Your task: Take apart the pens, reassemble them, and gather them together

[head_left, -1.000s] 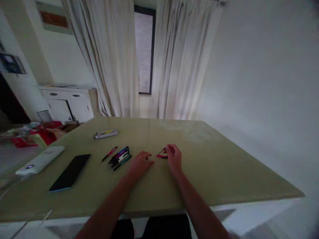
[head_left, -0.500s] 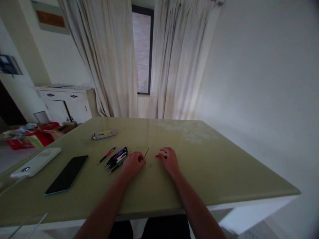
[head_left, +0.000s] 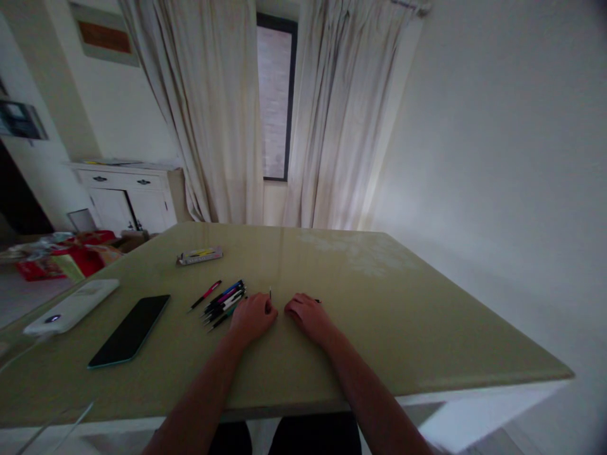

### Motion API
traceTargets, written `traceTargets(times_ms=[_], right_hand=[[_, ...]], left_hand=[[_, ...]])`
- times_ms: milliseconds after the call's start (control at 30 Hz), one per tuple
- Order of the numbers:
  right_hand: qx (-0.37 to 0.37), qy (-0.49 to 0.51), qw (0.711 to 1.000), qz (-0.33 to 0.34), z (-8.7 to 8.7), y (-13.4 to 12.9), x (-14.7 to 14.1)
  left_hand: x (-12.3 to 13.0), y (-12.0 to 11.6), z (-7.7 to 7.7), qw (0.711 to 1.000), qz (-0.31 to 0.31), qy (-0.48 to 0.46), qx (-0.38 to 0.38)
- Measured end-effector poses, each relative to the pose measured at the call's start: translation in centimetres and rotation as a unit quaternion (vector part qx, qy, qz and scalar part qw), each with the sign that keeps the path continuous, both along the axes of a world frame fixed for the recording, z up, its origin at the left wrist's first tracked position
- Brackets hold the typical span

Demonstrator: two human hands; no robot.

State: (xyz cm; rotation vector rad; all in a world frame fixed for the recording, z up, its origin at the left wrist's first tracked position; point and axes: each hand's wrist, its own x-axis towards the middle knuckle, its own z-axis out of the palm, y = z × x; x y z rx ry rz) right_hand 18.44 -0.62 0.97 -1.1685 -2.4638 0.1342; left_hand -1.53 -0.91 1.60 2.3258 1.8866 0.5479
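My left hand (head_left: 253, 316) rests on the table beside a group of pens, its fingers closed in a pinch. A thin dark stick like a pen refill (head_left: 270, 292) pokes up from between its fingers. To the right, my right hand (head_left: 307, 315) is low on the tabletop, fingers bent and pressed together with the tips turned toward my left hand. What those fingers hold is hidden. Just past its knuckles shows the dark end of a small piece (head_left: 318, 301). Several pens (head_left: 222, 304) lie bunched left of my left hand, and a red and black pen (head_left: 205, 296) lies apart from them.
A small open box (head_left: 200, 255) with yellow on it stands farther back on the greenish table (head_left: 427, 328). On the left lie a dark-screened phone (head_left: 130, 332) and a white device (head_left: 73, 308) with a cable. A wall runs along the right.
My right hand has moved left and down, closer to my left hand, and its fingers have closed. The red piece near it is now hidden. The thin stick stands more upright.
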Motion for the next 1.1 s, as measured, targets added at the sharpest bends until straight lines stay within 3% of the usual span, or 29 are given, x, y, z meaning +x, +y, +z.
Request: traceTargets(times_ms=[167,333,467,533,700,900,1000,1100], right_hand=[[0.042,-0.076,0.996,-0.016,0.0,2.1,-2.0],[0.044,-0.057,0.997,-0.032,-0.4,3.1,-3.2],[0.046,0.012,0.993,-0.108,-0.1,2.5,-1.6],[0.043,0.046,0.986,-0.155,0.2,2.2,-0.2],[0.014,0.112,0.969,-0.221,-0.2,2.4,1.9],[0.0,0.124,0.967,-0.223,-0.9,2.5,1.3],[-0.002,0.112,0.973,-0.202,-0.9,2.4,1.1],[-0.001,0.11,0.972,-0.206,-0.9,2.5,1.1]], left_hand=[[0.1,-0.1,0.2,1.0,0.023,0.003,0.002],[0.1,-0.2,0.2,0.999,0.038,0.006,-0.004],[0.1,0.0,0.3,0.998,0.055,-0.012,-0.014],[0.0,0.2,0.3,0.996,0.057,-0.063,0.017],[0.1,0.7,0.2,0.969,-0.01,-0.222,0.108],[1.4,0.6,-0.2,0.912,-0.089,-0.4,0.029],[1.9,0.4,-0.5,0.898,-0.097,-0.428,0.015],[2.1,0.3,-1.0,0.916,-0.136,-0.377,0.013]])
